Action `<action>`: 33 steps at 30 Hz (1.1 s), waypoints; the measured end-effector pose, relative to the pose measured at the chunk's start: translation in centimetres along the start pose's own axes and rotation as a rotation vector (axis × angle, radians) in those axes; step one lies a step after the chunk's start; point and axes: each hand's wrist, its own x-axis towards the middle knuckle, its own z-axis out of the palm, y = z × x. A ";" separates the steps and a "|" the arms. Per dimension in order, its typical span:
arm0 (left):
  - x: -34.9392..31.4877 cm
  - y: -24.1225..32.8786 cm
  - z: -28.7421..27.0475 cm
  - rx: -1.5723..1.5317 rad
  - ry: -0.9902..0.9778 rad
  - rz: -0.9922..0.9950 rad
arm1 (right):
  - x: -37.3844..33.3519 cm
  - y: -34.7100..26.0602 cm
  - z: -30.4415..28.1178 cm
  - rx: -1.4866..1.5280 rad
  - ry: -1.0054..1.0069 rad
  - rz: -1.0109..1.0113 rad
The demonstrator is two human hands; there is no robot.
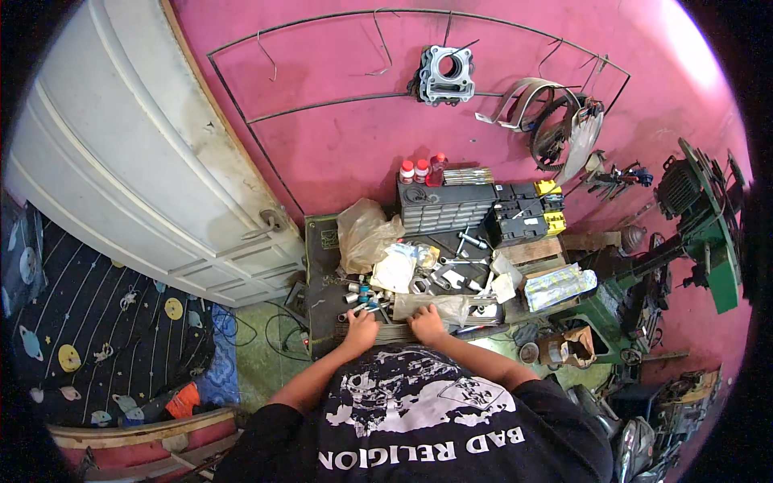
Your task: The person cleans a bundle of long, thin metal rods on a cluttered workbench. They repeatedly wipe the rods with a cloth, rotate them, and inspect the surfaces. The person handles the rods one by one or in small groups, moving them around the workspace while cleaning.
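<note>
Both of my hands are at the front edge of a cluttered dark workbench [324,266]. My left hand [362,328] is beside several small metal sockets [352,298] and other little parts, its fingers apart and nothing clearly visible in them. A short way to the right, my right hand [427,324] touches the near side of a crumpled clear plastic bag [451,307], fingers also apart. Beyond the hands lie wrenches [463,261], a T-handle tool [470,241] and a stained whitish cloth or paper [394,272]. Small details under the fingertips are too tiny to make out.
A larger plastic bag [364,233] sits at the bench's back left. Behind the tools stand a drawer cabinet [447,216] and a black-and-yellow case [519,216]. Green machinery [721,274] rises on the right. A white door [153,161] is on the left.
</note>
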 end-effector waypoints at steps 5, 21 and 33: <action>0.2 -0.2 0.5 -0.091 0.009 -0.083 | -0.4 -0.1 1.0 0.007 -0.001 0.023; -1.3 -0.3 -1.0 -0.162 0.139 -0.057 | -0.9 -0.4 0.1 0.087 0.126 -0.029; -3.6 -1.3 -2.2 -0.039 0.093 -0.246 | 0.0 -1.6 0.3 0.110 0.111 -0.105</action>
